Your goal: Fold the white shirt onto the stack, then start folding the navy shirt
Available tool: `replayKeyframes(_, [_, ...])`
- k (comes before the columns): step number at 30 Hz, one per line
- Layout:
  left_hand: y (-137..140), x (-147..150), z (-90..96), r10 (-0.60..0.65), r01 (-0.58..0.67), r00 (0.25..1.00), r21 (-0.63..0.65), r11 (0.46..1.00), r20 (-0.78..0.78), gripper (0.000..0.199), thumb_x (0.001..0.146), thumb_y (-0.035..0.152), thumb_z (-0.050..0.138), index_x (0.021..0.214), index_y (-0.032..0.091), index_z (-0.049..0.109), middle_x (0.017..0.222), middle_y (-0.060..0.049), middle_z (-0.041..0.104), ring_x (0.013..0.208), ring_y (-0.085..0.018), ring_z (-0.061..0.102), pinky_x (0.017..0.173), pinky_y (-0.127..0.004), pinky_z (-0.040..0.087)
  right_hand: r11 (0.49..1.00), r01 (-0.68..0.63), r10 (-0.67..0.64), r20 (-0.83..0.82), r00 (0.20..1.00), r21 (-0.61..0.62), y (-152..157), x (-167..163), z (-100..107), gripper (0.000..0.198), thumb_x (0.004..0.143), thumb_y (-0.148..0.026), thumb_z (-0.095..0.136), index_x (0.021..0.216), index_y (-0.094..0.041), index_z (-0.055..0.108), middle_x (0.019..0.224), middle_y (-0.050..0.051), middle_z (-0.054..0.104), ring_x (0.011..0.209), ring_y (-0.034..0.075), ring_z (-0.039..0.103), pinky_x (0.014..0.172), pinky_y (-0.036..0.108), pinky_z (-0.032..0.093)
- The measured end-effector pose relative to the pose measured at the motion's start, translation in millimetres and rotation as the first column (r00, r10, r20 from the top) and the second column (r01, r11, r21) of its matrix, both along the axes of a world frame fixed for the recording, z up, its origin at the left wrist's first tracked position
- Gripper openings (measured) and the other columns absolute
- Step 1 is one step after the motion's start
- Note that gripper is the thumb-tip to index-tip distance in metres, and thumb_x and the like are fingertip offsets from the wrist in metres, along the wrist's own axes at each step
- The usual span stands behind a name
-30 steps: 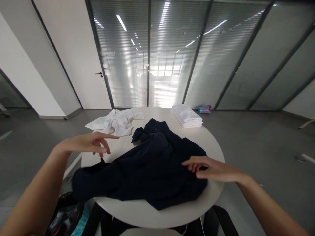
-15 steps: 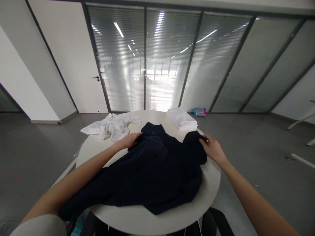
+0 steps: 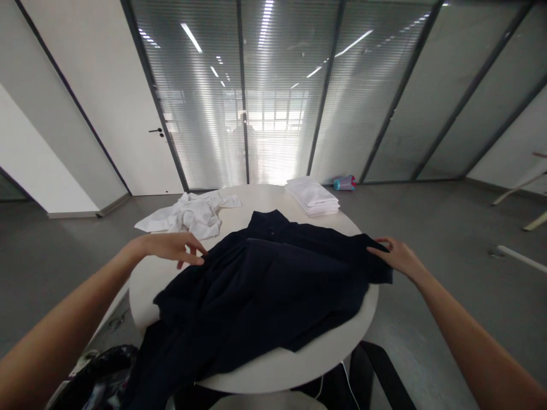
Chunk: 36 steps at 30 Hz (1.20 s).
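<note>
From the head view, saw a dark navy shirt (image 3: 273, 285) spread, wrinkled, across the round white surface (image 3: 307, 364), with its collar toward the far edge and some cloth hanging past the near left edge. Found the right grip (image 3: 397, 256) closed on the shirt, pinching a sleeve stretched past the right edge. Found the left grip (image 3: 173, 247) almost closed, with fingertips at the shirt's upper left side; could not tell of any firm hold there. Noticed a crumpled white garment (image 3: 192, 216) by the far left edge and a stack of folded white cloths (image 3: 311, 198) by the far right edge.
</note>
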<state>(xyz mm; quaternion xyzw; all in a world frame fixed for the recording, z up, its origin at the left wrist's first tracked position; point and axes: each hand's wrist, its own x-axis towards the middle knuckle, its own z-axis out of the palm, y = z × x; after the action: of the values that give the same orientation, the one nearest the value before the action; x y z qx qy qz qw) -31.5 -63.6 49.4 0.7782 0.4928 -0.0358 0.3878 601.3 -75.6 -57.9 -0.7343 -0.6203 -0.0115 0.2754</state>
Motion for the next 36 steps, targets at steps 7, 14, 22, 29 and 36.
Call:
replayKeyframes(7, [62.1, 48.6, -43.4, 0.230, -0.243, 0.970, 0.364, 0.899, 0.079, 0.050, 0.065, 0.057, 0.074, 0.093, 0.017, 0.074, 0.090, -0.011, 0.075, 0.076, -0.023, 0.068, 0.069, -0.027, 0.047, 0.951, -0.254, 0.282, 0.150, 0.948, -0.178, 35.3, -65.5, 34.6, 0.036, 0.092, -0.027, 0.053, 0.123, -0.014, 0.066, 0.119, 0.013, 0.069, 0.102, 0.024, 0.067, 0.094, 0.036, 0.049])
replayKeyframes(14, [61.3, 57.1, -67.6, 0.342, -0.346, 0.938, 0.226, 0.911, 0.057, 0.050, 0.058, 0.049, 0.082, 0.092, 0.015, 0.068, 0.094, -0.012, 0.072, 0.058, -0.017, 0.065, 0.050, -0.023, 0.043, 0.887, -0.271, 0.362, 0.197, 0.911, -0.375, 82.4, -104.1, 34.4, 0.040, 0.089, -0.019, 0.061, 0.126, -0.007, 0.065, 0.128, 0.018, 0.066, 0.119, 0.027, 0.061, 0.103, 0.036, 0.043])
replayKeyframes(22, [46.8, 65.5, -71.4, 0.595, -0.618, 0.662, -0.119, 0.777, 0.456, 0.048, 0.073, 0.030, 0.079, 0.112, 0.019, 0.052, 0.086, -0.007, 0.068, 0.065, -0.020, 0.071, 0.056, -0.027, 0.056, 0.910, -0.190, 0.272, 0.183, 0.945, -0.368, 92.9, -143.1, 42.2, 0.031, 0.082, -0.020, 0.068, 0.110, -0.008, 0.072, 0.111, 0.017, 0.070, 0.100, 0.024, 0.068, 0.086, 0.031, 0.049])
replayKeyframes(29, [55.9, 60.5, -41.1, 0.422, -0.796, 0.597, 0.436, 0.421, 0.682, 0.014, 0.081, 0.020, 0.059, 0.092, 0.021, 0.050, 0.091, -0.004, 0.062, 0.094, -0.024, 0.065, 0.091, -0.045, 0.054, 0.984, -0.057, 0.019, -0.223, 0.975, -0.167, 82.4, -174.9, 83.6, 0.031, 0.093, -0.030, 0.052, 0.119, -0.016, 0.062, 0.107, 0.019, 0.072, 0.096, 0.030, 0.071, 0.085, 0.044, 0.054])
replayKeyframes(36, [38.1, 77.9, 19.3, 0.085, -0.593, 0.794, 0.797, -0.116, 0.603, 0.072, 0.078, 0.046, 0.072, 0.133, 0.013, 0.038, 0.155, -0.025, 0.023, 0.146, -0.035, 0.026, 0.115, -0.051, 0.033, 0.880, -0.246, 0.474, -0.703, 0.531, 0.407, 89.9, -207.1, 121.4, 0.032, 0.100, -0.029, 0.035, 0.131, -0.022, 0.034, 0.132, 0.016, 0.063, 0.106, 0.019, 0.069, 0.086, 0.036, 0.058])
